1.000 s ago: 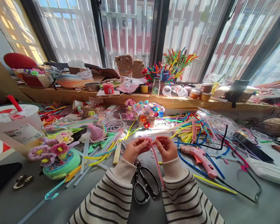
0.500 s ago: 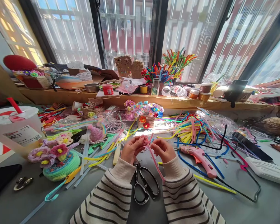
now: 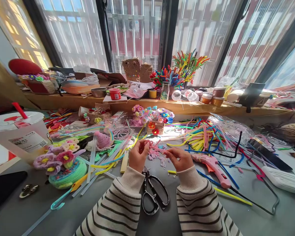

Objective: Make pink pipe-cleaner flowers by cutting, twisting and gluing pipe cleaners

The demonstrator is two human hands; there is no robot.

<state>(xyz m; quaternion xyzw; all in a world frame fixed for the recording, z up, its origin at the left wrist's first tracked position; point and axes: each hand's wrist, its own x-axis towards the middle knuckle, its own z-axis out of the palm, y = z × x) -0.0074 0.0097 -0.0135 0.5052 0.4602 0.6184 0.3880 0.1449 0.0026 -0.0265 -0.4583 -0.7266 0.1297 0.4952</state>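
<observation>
Between my two hands a pink pipe cleaner (image 3: 158, 148) stretches sideways, its left end bent into small loops. My left hand (image 3: 139, 155) pinches the looped end between thumb and fingers. A little to the right, my right hand (image 3: 180, 158) grips the straight stretch between thumb and forefinger. Beneath and between my wrists lie black-handled scissors (image 3: 155, 193), their blades partly hidden by my left wrist and sleeve. Small pink scraps (image 3: 159, 156) are scattered on the table just behind the pipe cleaner.
A pink glue gun (image 3: 215, 168) with a black cord lies right of my right hand. Loose pipe cleaners (image 3: 201, 139) heap behind it. To the left stand a green pot of fuzzy flowers (image 3: 68, 172) and a drink cup (image 3: 27, 141). A flower basket (image 3: 155, 127) stands behind my hands.
My right hand has moved right and away from my left, drawing the pipe cleaner out sideways. Before, its tail hung down toward my right sleeve. The view has shifted slightly.
</observation>
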